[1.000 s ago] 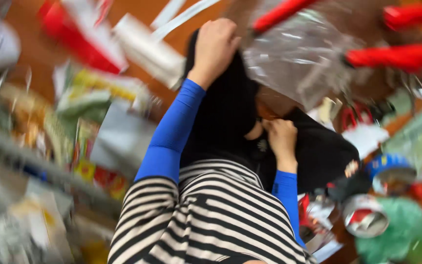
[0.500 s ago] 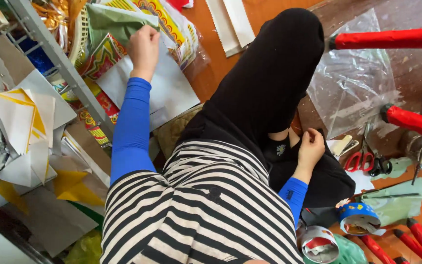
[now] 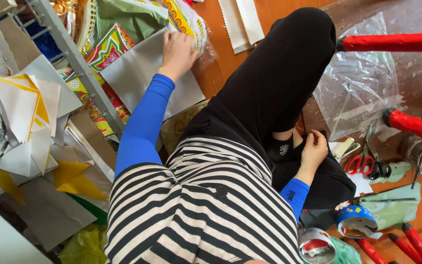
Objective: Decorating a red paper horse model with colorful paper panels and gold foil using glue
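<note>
My left hand (image 3: 179,51) reaches out at the upper left, blue sleeve stretched. Its fingers curl onto the edge of a patterned paper pack (image 3: 184,17) in clear plastic, and the palm lies over a grey sheet (image 3: 133,78). My right hand (image 3: 313,151) rests on my black-clad leg (image 3: 279,83) beside a sock with a small daisy (image 3: 283,149). Its fingers are curled in and hold nothing. Red-handled scissors (image 3: 362,164) lie just right of that hand.
A grey metal rack rail (image 3: 81,68) runs diagonally at the left, with folded white and yellow papers (image 3: 25,122) beyond it. A clear plastic bag (image 3: 362,93), red sticks (image 3: 396,43), a blue tape roll (image 3: 355,220) and white strips (image 3: 242,22) lie on the orange floor.
The view swung left and steadied. My left hand went from my raised knee to the paper pack. My right hand stayed on my leg.
</note>
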